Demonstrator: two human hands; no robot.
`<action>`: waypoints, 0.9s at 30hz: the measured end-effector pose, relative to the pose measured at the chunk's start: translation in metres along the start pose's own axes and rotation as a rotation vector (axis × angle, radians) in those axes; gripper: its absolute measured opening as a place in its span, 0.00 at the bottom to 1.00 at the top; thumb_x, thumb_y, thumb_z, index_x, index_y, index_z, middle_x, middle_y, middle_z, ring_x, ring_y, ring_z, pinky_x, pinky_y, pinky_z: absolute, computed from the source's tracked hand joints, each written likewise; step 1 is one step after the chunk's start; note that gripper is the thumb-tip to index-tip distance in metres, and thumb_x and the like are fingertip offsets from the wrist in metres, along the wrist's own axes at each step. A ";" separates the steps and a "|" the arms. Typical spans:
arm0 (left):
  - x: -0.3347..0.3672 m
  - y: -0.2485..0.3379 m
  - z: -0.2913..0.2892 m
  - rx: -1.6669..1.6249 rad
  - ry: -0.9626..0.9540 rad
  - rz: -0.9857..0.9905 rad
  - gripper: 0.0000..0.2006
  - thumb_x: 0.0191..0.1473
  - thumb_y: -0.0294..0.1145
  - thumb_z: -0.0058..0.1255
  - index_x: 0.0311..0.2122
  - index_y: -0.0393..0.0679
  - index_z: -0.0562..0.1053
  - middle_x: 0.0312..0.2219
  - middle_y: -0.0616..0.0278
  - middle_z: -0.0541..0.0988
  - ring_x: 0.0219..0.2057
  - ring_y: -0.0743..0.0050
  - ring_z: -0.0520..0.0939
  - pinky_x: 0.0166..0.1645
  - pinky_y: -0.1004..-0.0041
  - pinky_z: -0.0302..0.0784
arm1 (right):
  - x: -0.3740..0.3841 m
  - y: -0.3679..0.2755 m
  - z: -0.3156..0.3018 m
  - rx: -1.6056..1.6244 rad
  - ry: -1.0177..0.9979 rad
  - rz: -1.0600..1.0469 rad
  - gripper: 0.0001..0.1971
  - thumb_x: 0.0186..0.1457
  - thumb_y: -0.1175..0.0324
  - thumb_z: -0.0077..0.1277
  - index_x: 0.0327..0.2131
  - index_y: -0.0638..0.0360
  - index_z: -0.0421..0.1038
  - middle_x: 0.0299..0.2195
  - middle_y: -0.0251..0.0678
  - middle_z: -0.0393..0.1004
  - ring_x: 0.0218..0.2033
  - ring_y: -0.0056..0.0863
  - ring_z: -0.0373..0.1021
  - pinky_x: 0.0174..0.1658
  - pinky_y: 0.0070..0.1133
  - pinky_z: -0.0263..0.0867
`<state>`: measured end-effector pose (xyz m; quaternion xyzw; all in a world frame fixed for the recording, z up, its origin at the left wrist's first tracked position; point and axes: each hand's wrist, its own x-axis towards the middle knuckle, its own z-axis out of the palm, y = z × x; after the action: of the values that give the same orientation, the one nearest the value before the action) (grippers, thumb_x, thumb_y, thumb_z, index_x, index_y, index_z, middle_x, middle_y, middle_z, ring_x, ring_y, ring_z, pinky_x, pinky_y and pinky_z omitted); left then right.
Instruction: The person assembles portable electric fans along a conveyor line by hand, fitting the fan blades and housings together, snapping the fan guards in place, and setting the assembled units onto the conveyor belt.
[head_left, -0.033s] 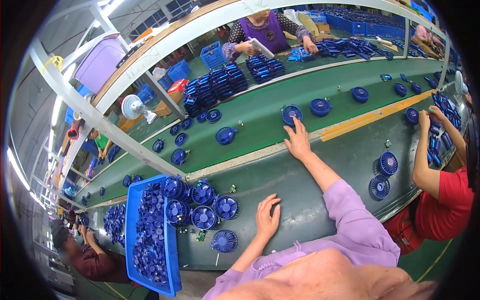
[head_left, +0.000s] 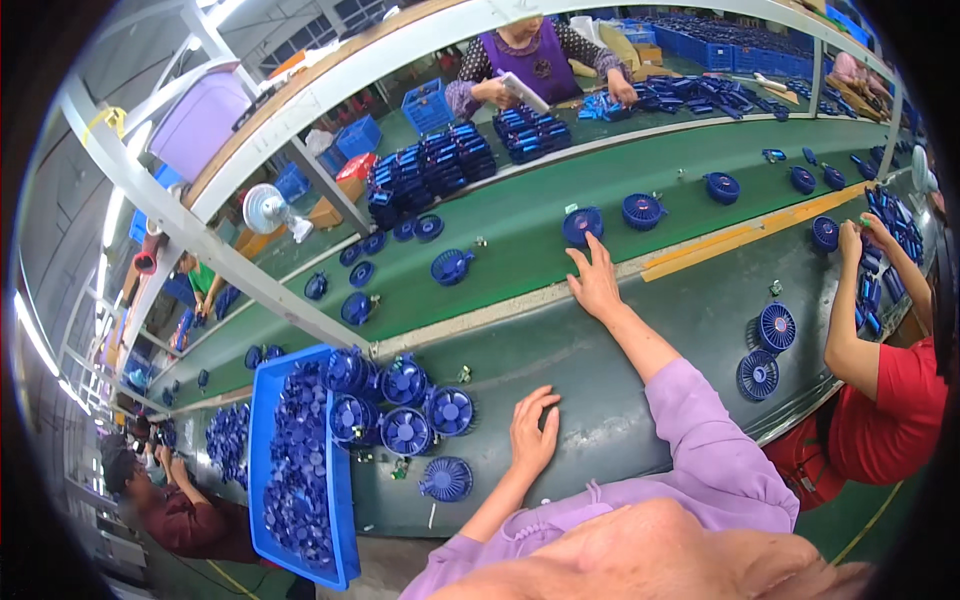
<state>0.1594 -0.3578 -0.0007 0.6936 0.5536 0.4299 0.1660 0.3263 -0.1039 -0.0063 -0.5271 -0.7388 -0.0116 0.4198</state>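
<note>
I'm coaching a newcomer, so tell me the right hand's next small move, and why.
Probably curl the right hand around the round blue fan part on the green belt: that hand is open and reaches the part's near edge, with no grip visible. The left hand, at the dark bench, appears empty and could wait.

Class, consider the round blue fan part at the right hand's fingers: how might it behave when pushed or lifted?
The fan part looks like moulded plastic, so it is probably stiff and fairly light. Lying broad side down on the green belt, it would likely slide rather than roll or tip.
</note>
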 end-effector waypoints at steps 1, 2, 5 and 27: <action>0.000 -0.002 0.000 0.003 0.001 -0.004 0.09 0.52 0.28 0.50 0.40 0.43 0.74 0.46 0.54 0.75 0.48 0.52 0.74 0.54 0.62 0.67 | -0.005 -0.002 0.004 0.065 0.023 -0.057 0.26 0.44 0.69 0.59 0.50 0.52 0.67 0.60 0.49 0.51 0.60 0.50 0.51 0.57 0.39 0.55; 0.002 -0.006 -0.001 0.009 0.006 -0.011 0.09 0.52 0.28 0.50 0.40 0.43 0.74 0.46 0.54 0.75 0.49 0.52 0.74 0.54 0.62 0.67 | -0.004 -0.002 0.009 0.095 0.041 -0.073 0.19 0.44 0.71 0.57 0.44 0.54 0.71 0.56 0.44 0.59 0.56 0.46 0.56 0.54 0.37 0.59; 0.002 -0.010 -0.001 0.018 0.029 0.042 0.09 0.52 0.28 0.50 0.39 0.42 0.74 0.46 0.54 0.75 0.48 0.52 0.74 0.54 0.62 0.67 | 0.001 0.014 0.021 0.205 0.020 -0.148 0.10 0.45 0.72 0.53 0.34 0.59 0.75 0.37 0.42 0.75 0.41 0.41 0.70 0.45 0.34 0.67; -0.112 -0.013 -0.122 0.640 0.293 -0.478 0.42 0.37 0.46 0.66 0.58 0.42 0.61 0.54 0.49 0.65 0.56 0.48 0.64 0.58 0.54 0.59 | 0.005 0.032 0.009 0.184 -0.172 -0.088 0.10 0.53 0.66 0.52 0.38 0.56 0.76 0.36 0.40 0.77 0.38 0.36 0.74 0.42 0.29 0.68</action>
<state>0.0544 -0.4854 0.0143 0.4941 0.8220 0.2798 -0.0430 0.3456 -0.0815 -0.0229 -0.4526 -0.7923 0.0832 0.4007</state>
